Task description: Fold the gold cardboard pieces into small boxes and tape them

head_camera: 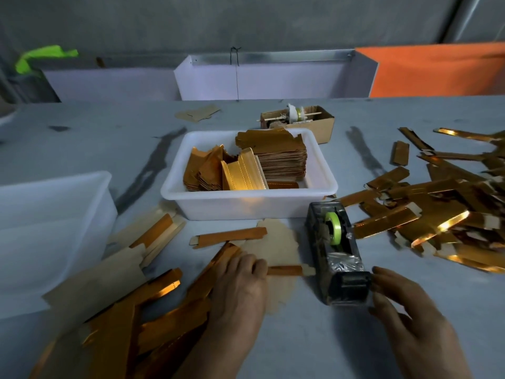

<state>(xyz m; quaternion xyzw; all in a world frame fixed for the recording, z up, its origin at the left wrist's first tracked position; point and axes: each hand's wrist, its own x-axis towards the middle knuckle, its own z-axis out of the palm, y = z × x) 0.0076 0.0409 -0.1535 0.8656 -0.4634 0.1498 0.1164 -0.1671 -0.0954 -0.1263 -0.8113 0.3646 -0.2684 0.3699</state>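
Beside the tape dispenser (336, 250) — left hand (237, 291) pinches a folded gold piece (285, 270), right hand (407, 305) spread.

gold cardboard pieces (442, 214): flat, shiny, heaped right | folded strip (284, 270): flat, near centre | tape dispenser (337, 253): black, upright

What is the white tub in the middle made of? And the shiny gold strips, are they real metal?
The white tub looks like plastic: smooth, slightly see-through walls with a rolled rim. The gold strips are probably cardboard with a shiny foil face, not solid metal: they glint like mirrors, but torn edges and flipped pieces show dull brown card underneath.
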